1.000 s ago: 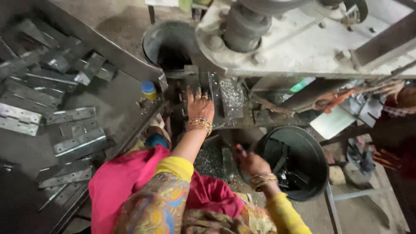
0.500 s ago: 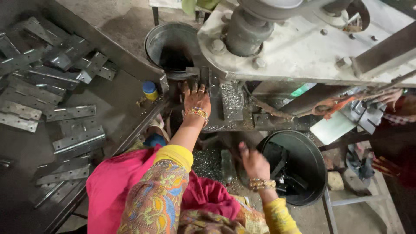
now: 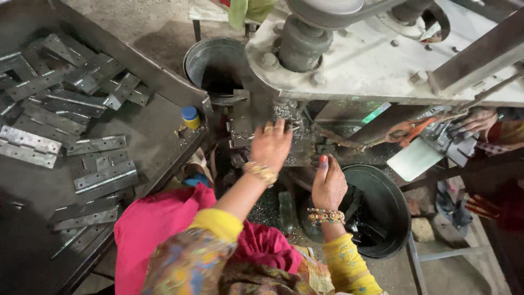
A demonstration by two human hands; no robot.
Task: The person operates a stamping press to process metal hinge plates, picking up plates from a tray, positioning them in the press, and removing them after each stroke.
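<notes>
down at the press, we are reaching our left hand [image 3: 271, 145] onto the machine's small work bed [image 3: 284, 147], fingers spread and lying flat over the metal there; whether a piece is pinched under them we cannot tell. our right hand [image 3: 329, 184] is hanging just beside it, lower and to the right, fingers loosely curled with the thumb pointing up at the bed, gripping nothing we can see. the big grey machine body [image 3: 371, 60] is jutting out over the bed, crowding the space above our hands. a black round tub [image 3: 382, 210] is sitting below our right hand, holding dark scrap. behind the bed a steel bucket [image 3: 215, 63] is standing on the floor. to our left the dark bench [image 3: 158, 125] is carrying a loose heap of flat metal hinges [image 3: 65, 104], and a small yellow bottle with a blue cap [image 3: 190, 117] is standing near its corner. far right, another person's hand [image 3: 480, 120] is working beside red-handled pliers [image 3: 406, 130], well apart from us.
</notes>
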